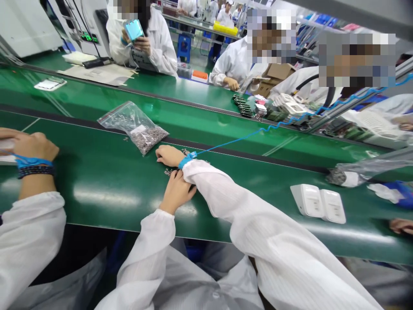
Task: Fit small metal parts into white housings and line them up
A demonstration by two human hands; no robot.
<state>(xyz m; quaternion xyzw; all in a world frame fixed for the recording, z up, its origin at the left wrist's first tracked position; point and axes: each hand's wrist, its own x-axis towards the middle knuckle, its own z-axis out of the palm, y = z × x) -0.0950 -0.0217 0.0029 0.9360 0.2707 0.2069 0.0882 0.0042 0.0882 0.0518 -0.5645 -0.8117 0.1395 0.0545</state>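
Note:
My right hand reaches across to the left, a blue wrist strap on it. Its fingers curl down at the bench, and whatever they hold is hidden. Just below it, my left hand lies palm down against the right wrist, thumb apart from the fingers, some fingertips hidden. Small metal parts are scattered beside both hands. A clear zip bag full of similar small parts lies just beyond, left of my right hand.
Two white plug-socket units stand on the green bench at right. Another parts bag lies farther right. A co-worker's hand is at left, another hand at right. The blue strap cord stretches toward upper right.

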